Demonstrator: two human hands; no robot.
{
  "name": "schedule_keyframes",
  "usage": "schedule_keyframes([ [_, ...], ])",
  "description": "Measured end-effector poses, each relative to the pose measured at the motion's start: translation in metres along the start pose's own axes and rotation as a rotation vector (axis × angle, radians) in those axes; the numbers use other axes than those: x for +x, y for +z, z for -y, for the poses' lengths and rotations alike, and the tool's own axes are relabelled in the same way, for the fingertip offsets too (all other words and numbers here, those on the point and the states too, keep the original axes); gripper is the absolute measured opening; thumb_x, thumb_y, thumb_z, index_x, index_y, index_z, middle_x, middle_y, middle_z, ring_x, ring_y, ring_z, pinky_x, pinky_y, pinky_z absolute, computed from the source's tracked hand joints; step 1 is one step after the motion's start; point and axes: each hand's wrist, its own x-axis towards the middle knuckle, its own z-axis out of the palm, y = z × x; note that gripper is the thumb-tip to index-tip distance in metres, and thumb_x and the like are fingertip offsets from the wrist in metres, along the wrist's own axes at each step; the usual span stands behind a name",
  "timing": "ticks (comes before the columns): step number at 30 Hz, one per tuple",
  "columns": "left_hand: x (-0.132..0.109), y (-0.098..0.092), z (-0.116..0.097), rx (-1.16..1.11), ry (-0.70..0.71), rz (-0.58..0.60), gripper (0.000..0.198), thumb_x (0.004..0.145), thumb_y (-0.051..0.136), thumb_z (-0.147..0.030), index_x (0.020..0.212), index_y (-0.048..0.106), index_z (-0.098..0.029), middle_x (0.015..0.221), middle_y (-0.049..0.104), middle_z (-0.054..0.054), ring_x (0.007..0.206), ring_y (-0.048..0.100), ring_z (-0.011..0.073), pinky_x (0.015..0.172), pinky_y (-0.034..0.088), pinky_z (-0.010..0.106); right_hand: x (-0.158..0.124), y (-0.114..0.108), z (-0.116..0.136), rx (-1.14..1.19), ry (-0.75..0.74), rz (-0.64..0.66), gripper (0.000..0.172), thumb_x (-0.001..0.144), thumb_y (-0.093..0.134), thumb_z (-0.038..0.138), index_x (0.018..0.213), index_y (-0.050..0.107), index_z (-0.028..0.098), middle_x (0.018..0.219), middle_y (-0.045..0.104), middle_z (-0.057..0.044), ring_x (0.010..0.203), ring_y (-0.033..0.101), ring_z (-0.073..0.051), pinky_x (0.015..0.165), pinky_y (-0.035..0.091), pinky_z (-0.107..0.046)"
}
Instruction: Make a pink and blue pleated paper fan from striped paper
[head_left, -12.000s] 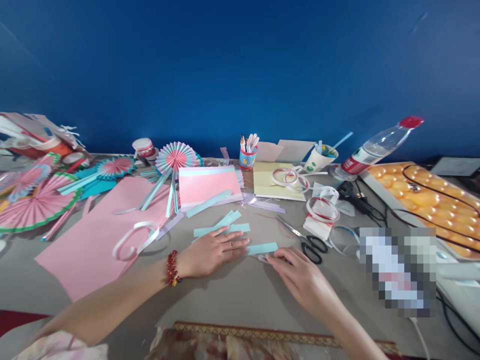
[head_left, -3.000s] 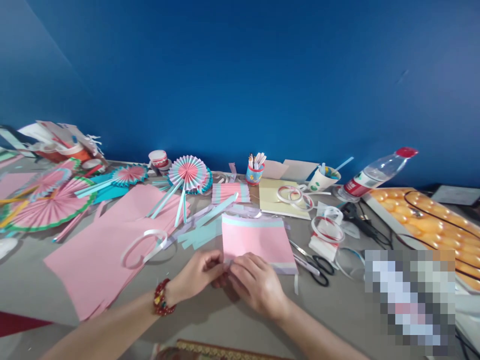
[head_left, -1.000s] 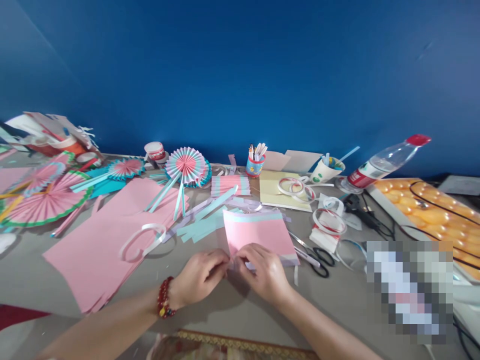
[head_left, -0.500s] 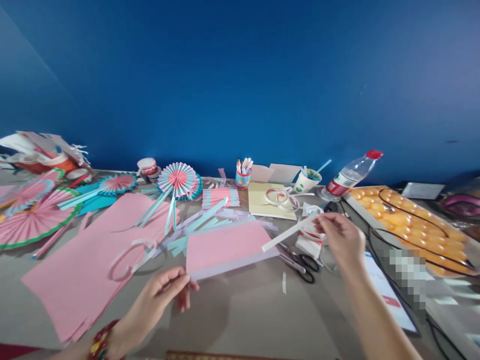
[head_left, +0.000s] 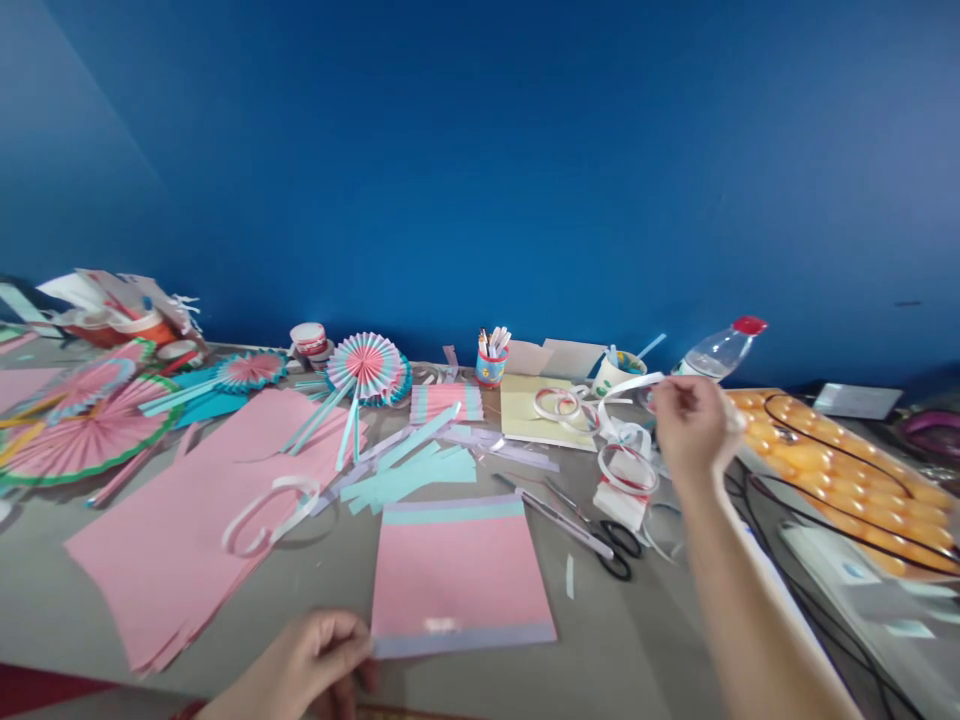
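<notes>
A pink sheet of paper (head_left: 454, 565) lies flat in front of me, with a purple and a light-blue band along its far edge and a purple band along its near edge. At its near left corner is my left hand (head_left: 319, 660), thumb and fingers closed on the edge. My right hand (head_left: 694, 425) is raised to the right, pinching the end of a white strip (head_left: 630, 385) that curls down toward the rolls of tape (head_left: 628, 470). Black-handled scissors (head_left: 615, 545) and a pale slim cutter-like tool (head_left: 566, 525) lie right of the sheet.
More pink sheets (head_left: 180, 530) with a curled white strip (head_left: 262, 515) spread to the left. Behind are light-blue strips (head_left: 420, 475), pleated paper fans (head_left: 365, 365) and a pen cup (head_left: 491, 365). On the right stand a bottle (head_left: 720, 350) and cables (head_left: 817, 480).
The pink sheet has come down from a tilted, lifted position to lie flat nearer me, my left hand with it. My right hand has moved up and away with the white strip, which now curls.
</notes>
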Motion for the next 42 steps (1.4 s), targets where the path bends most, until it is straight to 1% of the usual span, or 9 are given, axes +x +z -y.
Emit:
schedule_keyframes([
  [4,-0.011,-0.010,-0.015,0.366,0.049,-0.103,0.058,0.087,0.040,-0.073,0.075,0.057,-0.019,0.062,0.064,0.002,0.050,0.060,0.0157,0.046,0.035,0.021,-0.020,0.024,0.020,-0.119,-0.259,0.268,0.023,0.088,0.051,0.035,0.082,0.066,0.019,0.083,0.069,-0.008,0.075,0.062,-0.020,0.065,0.040,-0.028],
  [6,-0.013,-0.019,-0.031,0.711,0.223,-0.309,0.051,0.092,0.044,-0.060,0.064,0.052,-0.018,0.057,0.059,0.000,0.053,0.057,0.0137,0.051,0.031,0.021,-0.034,0.036,0.027,-0.172,-0.398,0.489,0.023,0.090,0.048,0.030,0.084,0.068,0.019,0.085,0.070,-0.008,0.072,0.062,-0.020,0.061,0.040,-0.027],
  [9,-0.001,-0.037,-0.062,0.899,0.421,-0.448,0.039,0.097,0.043,-0.046,0.073,0.059,-0.020,0.063,0.061,-0.001,0.058,0.056,0.0131,0.055,0.032,0.022,-0.054,0.046,0.037,-0.143,-0.490,0.626,0.025,0.086,0.048,0.016,0.094,0.070,0.022,0.097,0.073,-0.006,0.081,0.065,-0.020,0.065,0.043,-0.026],
  [15,0.084,-0.069,-0.119,1.021,0.786,-0.733,0.017,0.096,0.049,-0.029,0.102,0.062,-0.020,0.101,0.067,0.006,0.095,0.062,0.0209,0.082,0.044,0.028,-0.088,0.030,0.062,0.012,-0.537,0.778,0.029,0.092,0.043,0.019,0.108,0.068,0.020,0.108,0.070,-0.009,0.097,0.066,-0.024,0.080,0.051,-0.034],
  [21,0.155,-0.067,-0.148,1.273,0.697,-0.849,0.024,0.082,0.070,-0.040,0.091,0.065,-0.018,0.100,0.064,0.011,0.100,0.059,0.0278,0.086,0.045,0.036,-0.113,-0.001,0.063,0.145,-0.593,0.810,0.028,0.096,0.043,0.024,0.109,0.067,0.024,0.105,0.070,-0.008,0.096,0.066,-0.023,0.082,0.053,-0.035],
  [29,0.170,-0.072,-0.151,1.208,0.749,-0.821,0.005,0.086,0.061,-0.020,0.081,0.062,-0.017,0.085,0.066,0.006,0.083,0.063,0.0223,0.075,0.045,0.032,-0.126,-0.002,0.044,0.165,-0.505,0.784,0.026,0.097,0.043,0.024,0.108,0.067,0.023,0.103,0.069,-0.008,0.092,0.067,-0.023,0.079,0.054,-0.035],
  [36,0.131,-0.060,-0.166,1.171,0.924,-0.715,0.016,0.098,0.047,-0.022,0.097,0.062,-0.020,0.097,0.068,0.004,0.096,0.062,0.0202,0.089,0.042,0.032,-0.128,0.000,0.072,0.202,-0.548,0.584,0.038,0.097,0.049,0.026,0.135,0.050,0.023,0.126,0.060,-0.012,0.120,0.055,-0.028,0.098,0.048,-0.045],
  [39,0.102,-0.037,-0.167,1.103,1.011,-0.446,0.017,0.098,0.046,-0.022,0.097,0.063,-0.020,0.097,0.068,0.002,0.089,0.063,0.0167,0.080,0.044,0.027,-0.128,-0.011,0.103,0.143,-0.614,0.581,0.055,0.095,0.052,0.028,0.147,0.035,0.023,0.138,0.053,-0.014,0.129,0.047,-0.031,0.106,0.038,-0.050],
  [42,0.080,-0.014,-0.163,1.051,0.982,-0.241,0.016,0.096,0.049,-0.019,0.093,0.064,-0.019,0.092,0.068,0.003,0.085,0.063,0.0178,0.075,0.044,0.026,-0.133,-0.018,0.129,0.148,-0.649,0.690,0.048,0.095,0.052,0.032,0.141,0.044,0.023,0.132,0.059,-0.014,0.120,0.053,-0.032,0.100,0.041,-0.049],
])
